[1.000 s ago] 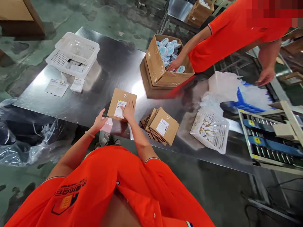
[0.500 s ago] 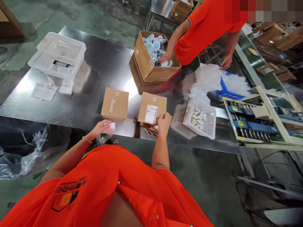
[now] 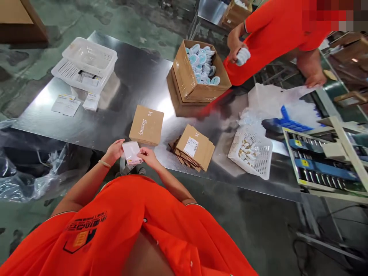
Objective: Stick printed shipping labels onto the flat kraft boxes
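Label pad (image 3: 130, 150) in the head view: small pale sheets, yellow strip and fine print along the near end, held up at the near edge of the metal table (image 3: 123, 103), in front of the person's body.

State of the work: brown cardboard stack (image 3: 147, 124) just beyond the pad, lettering up, no label on its top face. To its right, a second cardboard stack (image 3: 198, 149), fanned and uneven; printed label (image 3: 191, 147) on the top piece. So one top face looks done, the other bare. Lower pieces hidden; cannot tell how many carry a label.

Left hand (image 3: 113, 152): fingers bent and nearly closed, tips pinching the pad's far left corner. Right hand (image 3: 149, 158): thumb and forefinger pressed together at the pad's right edge, other fingers curled. Whether a sheet is coming free, cannot tell.

Around: loose printed sheets (image 3: 66, 105) and a small sheet pile (image 3: 91, 101) lie near the white baskets (image 3: 106, 71), left part of the table. Beyond, a co-worker's hand (image 3: 235, 50) grips pale round pieces beside an open carton (image 3: 198, 94).
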Motion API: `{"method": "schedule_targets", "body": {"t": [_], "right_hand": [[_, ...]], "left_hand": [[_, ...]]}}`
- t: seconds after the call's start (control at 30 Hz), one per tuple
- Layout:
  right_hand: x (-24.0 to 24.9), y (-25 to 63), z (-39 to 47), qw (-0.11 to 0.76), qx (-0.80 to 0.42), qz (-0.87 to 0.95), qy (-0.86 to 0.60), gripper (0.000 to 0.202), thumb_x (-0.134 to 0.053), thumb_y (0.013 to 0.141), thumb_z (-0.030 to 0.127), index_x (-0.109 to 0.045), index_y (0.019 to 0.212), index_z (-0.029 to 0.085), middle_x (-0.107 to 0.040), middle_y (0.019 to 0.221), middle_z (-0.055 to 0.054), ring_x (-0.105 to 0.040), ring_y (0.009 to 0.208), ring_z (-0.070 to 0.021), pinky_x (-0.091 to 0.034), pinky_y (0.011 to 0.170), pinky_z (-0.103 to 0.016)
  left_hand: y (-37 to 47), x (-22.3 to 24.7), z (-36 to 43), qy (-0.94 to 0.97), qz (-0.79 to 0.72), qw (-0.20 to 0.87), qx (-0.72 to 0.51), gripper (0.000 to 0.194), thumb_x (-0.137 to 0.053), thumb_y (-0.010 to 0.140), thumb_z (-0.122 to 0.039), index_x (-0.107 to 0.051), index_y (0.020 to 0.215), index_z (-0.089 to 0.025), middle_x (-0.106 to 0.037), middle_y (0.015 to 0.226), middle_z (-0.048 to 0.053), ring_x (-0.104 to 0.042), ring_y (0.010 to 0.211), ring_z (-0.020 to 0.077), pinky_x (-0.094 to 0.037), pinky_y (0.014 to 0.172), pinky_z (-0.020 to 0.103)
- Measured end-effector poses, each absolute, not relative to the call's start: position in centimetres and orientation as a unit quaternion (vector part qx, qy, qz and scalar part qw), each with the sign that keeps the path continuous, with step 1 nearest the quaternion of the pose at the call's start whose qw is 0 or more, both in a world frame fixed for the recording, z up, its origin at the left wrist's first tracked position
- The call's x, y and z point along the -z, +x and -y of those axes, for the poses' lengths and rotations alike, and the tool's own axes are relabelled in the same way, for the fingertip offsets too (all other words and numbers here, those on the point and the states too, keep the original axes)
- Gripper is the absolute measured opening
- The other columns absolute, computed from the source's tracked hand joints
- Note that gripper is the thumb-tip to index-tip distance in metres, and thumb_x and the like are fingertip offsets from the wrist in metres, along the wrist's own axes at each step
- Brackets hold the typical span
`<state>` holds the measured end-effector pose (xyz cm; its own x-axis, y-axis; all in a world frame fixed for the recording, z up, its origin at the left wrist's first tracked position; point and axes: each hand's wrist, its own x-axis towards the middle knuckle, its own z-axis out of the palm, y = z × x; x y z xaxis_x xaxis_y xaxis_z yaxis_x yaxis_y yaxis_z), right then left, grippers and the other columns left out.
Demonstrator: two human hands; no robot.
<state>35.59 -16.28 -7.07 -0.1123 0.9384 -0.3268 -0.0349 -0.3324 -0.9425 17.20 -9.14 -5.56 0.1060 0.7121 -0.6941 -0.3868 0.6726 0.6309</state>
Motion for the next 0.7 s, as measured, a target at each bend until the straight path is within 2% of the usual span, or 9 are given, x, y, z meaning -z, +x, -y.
{"method": "schedule_targets", "body": {"t": [0.07,0.1,0.13,0.2,0.3,0.4,0.47,0.6,0.7], "right_hand": [[6.7,35.7,15.3,0.445,-0.583,0.392,-0.556,0.033,-0.081,0.070,0.037,-0.063,0.095,0.025,-0.050,0.061,0.011,-0.046,0.058,-0.0116,-0.040,0.062,-0.024],[6.5,35.8,14.8,0.458,-0.568,0.384,-0.566,0.036,-0.081,0.070,0.035,-0.062,0.099,0.026,-0.049,0.060,0.012,-0.046,0.057,-0.0113,-0.039,0.061,-0.023],[6.2,35.8,14.2,0.463,-0.557,0.382,-0.574,0.035,-0.081,0.070,0.034,-0.063,0.099,0.026,-0.049,0.060,0.012,-0.045,0.056,-0.0112,-0.039,0.060,-0.023],[5.9,35.9,13.3,0.457,-0.545,0.385,-0.587,0.027,-0.081,0.071,0.035,-0.065,0.090,0.025,-0.050,0.059,0.010,-0.046,0.057,-0.0110,-0.039,0.059,-0.023],[5.7,36.2,12.7,0.445,-0.548,0.384,-0.595,0.022,-0.082,0.069,0.037,-0.068,0.077,0.022,-0.058,0.061,0.007,-0.049,0.058,-0.0117,-0.041,0.060,-0.025],[5.9,36.7,13.0,0.439,-0.531,0.397,-0.606,0.020,-0.085,0.067,0.036,-0.073,0.075,0.022,-0.066,0.065,0.003,-0.056,0.062,-0.0146,-0.046,0.063,-0.028],[6.0,37.0,13.6,0.443,-0.477,0.433,-0.623,0.013,-0.084,0.072,0.033,-0.075,0.073,0.023,-0.071,0.071,0.001,-0.063,0.068,-0.0174,-0.051,0.070,-0.031],[6.1,38.1,14.0,0.434,-0.344,0.529,-0.643,0.015,-0.072,0.086,0.024,-0.077,0.072,0.025,-0.078,0.088,-0.003,-0.072,0.094,-0.0227,-0.056,0.089,-0.036],[6.0,39.9,11.3,0.422,-0.262,0.528,-0.689,0.015,-0.069,0.088,0.020,-0.074,0.075,0.024,-0.076,0.109,-0.007,-0.069,0.113,-0.0248,-0.053,0.100,-0.038]], "left_hand": [[17.1,5.7,10.0,0.158,-0.542,0.739,-0.367,0.049,-0.081,0.087,-0.051,-0.068,0.121,-0.018,-0.075,0.082,0.006,-0.072,0.072,0.0225,-0.058,0.072,0.035],[17.3,5.7,10.6,0.190,-0.525,0.746,-0.362,0.059,-0.082,0.085,-0.056,-0.067,0.128,-0.020,-0.077,0.085,0.006,-0.073,0.074,0.0234,-0.058,0.072,0.035],[17.6,5.6,11.1,0.234,-0.507,0.750,-0.356,0.069,-0.087,0.078,-0.058,-0.067,0.132,-0.021,-0.078,0.088,0.006,-0.074,0.075,0.0235,-0.058,0.073,0.035],[18.1,5.3,11.9,0.330,-0.479,0.738,-0.343,0.079,-0.100,0.058,-0.048,-0.073,0.126,-0.020,-0.079,0.090,0.004,-0.073,0.077,0.0223,-0.057,0.077,0.034],[18.6,4.8,11.7,0.389,-0.491,0.709,-0.323,0.073,-0.105,0.039,-0.035,-0.080,0.104,-0.014,-0.080,0.090,0.006,-0.073,0.079,0.0232,-0.057,0.081,0.036],[19.1,4.6,10.2,0.399,-0.512,0.699,-0.301,0.069,-0.104,0.040,-0.034,-0.082,0.102,-0.012,-0.081,0.091,0.009,-0.074,0.080,0.0257,-0.057,0.079,0.037],[19.5,4.7,9.2,0.415,-0.519,0.687,-0.295,0.068,-0.103,0.039,-0.032,-0.083,0.101,-0.012,-0.082,0.091,0.010,-0.076,0.083,0.0278,-0.058,0.079,0.038],[20.3,5.6,8.4,0.408,-0.524,0.693,-0.282,0.065,-0.103,0.036,-0.029,-0.084,0.096,-0.012,-0.083,0.092,0.011,-0.077,0.087,0.0303,-0.060,0.081,0.039],[20.5,7.3,9.4,0.355,-0.501,0.759,-0.215,0.065,-0.105,0.031,-0.032,-0.083,0.089,-0.011,-0.083,0.090,0.013,-0.078,0.084,0.0319,-0.062,0.083,0.044]]}}
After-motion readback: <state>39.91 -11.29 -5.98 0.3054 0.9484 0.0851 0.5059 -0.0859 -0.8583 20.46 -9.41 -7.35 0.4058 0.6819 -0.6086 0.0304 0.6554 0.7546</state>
